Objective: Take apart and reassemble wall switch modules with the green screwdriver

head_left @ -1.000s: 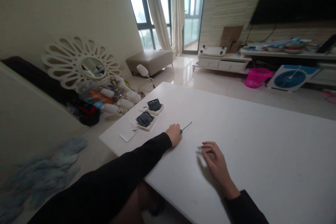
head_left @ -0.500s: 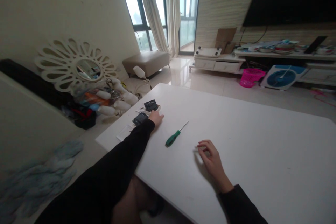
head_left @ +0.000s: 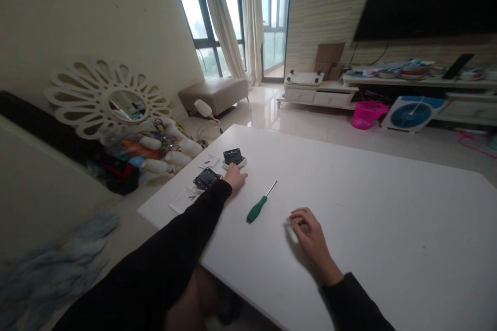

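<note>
Left hand (head_left: pixel 235 178) is touching the small white plastic box (head_left: pixel 242 162) carrying a square black module (head_left: pixel 233 155), on the white counter's (head_left: pixel 349 191) left; can't tell if grip is clasping. Right hand (head_left: pixel 309 235): released, curling loosely. Module's apparently sitting unfastened; green-handled screwdriver (head_left: pixel 257 209) is lying unused.

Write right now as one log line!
left hand: touching farther white box | black part: on that box | green screwdriver: on table, between hands | right hand: loosely curled
</note>
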Tool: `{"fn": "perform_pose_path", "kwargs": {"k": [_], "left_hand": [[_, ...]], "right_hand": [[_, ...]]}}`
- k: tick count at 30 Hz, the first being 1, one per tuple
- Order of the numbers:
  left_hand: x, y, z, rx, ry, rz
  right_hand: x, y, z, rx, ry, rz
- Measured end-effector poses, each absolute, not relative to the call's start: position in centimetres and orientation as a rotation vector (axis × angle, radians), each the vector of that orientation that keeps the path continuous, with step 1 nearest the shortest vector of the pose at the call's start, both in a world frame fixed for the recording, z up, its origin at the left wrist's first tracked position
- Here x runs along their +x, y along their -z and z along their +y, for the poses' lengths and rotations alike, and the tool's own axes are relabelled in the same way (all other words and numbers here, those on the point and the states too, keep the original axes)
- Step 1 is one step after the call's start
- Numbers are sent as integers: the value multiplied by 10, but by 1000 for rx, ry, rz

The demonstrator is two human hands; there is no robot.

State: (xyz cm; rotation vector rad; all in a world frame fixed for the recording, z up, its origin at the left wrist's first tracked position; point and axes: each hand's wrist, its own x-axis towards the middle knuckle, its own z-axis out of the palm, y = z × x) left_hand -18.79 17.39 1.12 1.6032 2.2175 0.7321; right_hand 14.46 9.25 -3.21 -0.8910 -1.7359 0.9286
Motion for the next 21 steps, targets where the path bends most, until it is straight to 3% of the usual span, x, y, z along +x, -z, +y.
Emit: {"fn": "perform_pose_path", "kwargs": {"k": [8,13,21], "left_hand": [[-139,-23,161,1733,-832,2000],[-98,-29,138,1865,-927,1623],[-52,-21,98,2027,-799,1242]], "right_hand": [[146,33,94,-919,-925,-1722],[149,38,99,-1020,-947,-1583],[158,46,112,-1046,-1274,-1093]]}}
